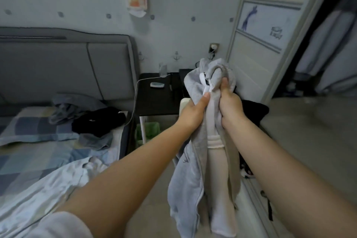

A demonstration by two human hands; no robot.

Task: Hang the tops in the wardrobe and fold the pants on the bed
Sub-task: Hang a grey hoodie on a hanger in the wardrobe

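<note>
Bedroom with nautical wallpaper, and the wardrobe (328,44) stands open on the right, with dark hanging clothes just visible inside. Over on the left is the bed (29,141) with its checked cover, and a few garments are dumped on it: a black piece (98,120), something blue-grey (67,108) behind it, and a pale sheet-like one (48,189) nearer the camera. Between bed and wardrobe sits a small dark tabletop (160,100) with a small grey gadget on it.

Centre frame is the grey top (185,189), held up in the air and hanging down toward the floor, with a cream piece (214,156) bunched inside it. Something white at the neck looks like a hanger (202,83), can't say for sure. Left hand (193,110) has its grip closed on the fabric near the collar, thumb pressed along it, and right hand (229,104) is fisted around the bunched neck right beside it.

So I'd say this is the hang-a-top step, mid-threading. Next move probably needs the shoulders seated squarely, then a carry right to the rail. Pants haven't been folded yet.
</note>
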